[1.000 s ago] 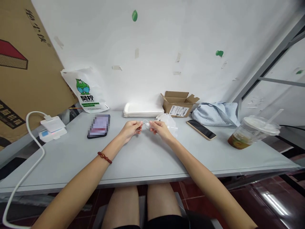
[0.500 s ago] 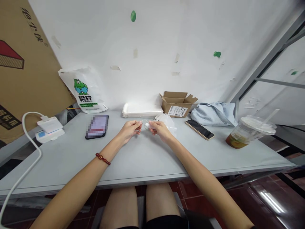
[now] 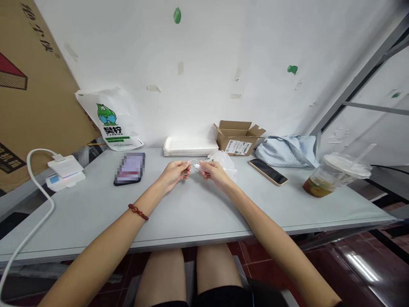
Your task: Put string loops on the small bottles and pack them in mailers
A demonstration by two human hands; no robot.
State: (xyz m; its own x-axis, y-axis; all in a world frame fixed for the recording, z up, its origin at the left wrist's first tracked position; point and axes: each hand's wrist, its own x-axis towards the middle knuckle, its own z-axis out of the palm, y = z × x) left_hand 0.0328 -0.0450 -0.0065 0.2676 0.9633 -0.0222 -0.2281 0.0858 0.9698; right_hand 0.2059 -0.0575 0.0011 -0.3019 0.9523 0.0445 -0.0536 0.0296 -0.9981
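- Centrally, above the grey tabletop [image 3: 198,213], a thin, pale, looped cord [image 3: 194,160] runs between the two hands, next to a small white piece [image 3: 197,166]; how cord and piece join is too small to tell.
- The left hand [image 3: 174,174] is closed, thumb and fingers pinching the cord; a dark red beaded bracelet [image 3: 138,212] circles that forearm.
- The right hand [image 3: 214,172] grips the small white piece between thumb and fingers, its fingertips just beside the left's.
- Crumpled translucent plastic wrapping [image 3: 228,164] lies just behind the right hand.
- Against the wall stand a stack of white trays [image 3: 188,147] and an open brown cardboard box [image 3: 238,143] with a printed label.
- Rightward lie a dark-screened phone with a tan edge [image 3: 269,172], a pale blue fabric bag [image 3: 286,152] and a lidded clear plastic cup [image 3: 332,175] of brownish drink, straw upright at a slant.
- Leftward lies a dark-edged phone [image 3: 129,168], its screen pixelated.
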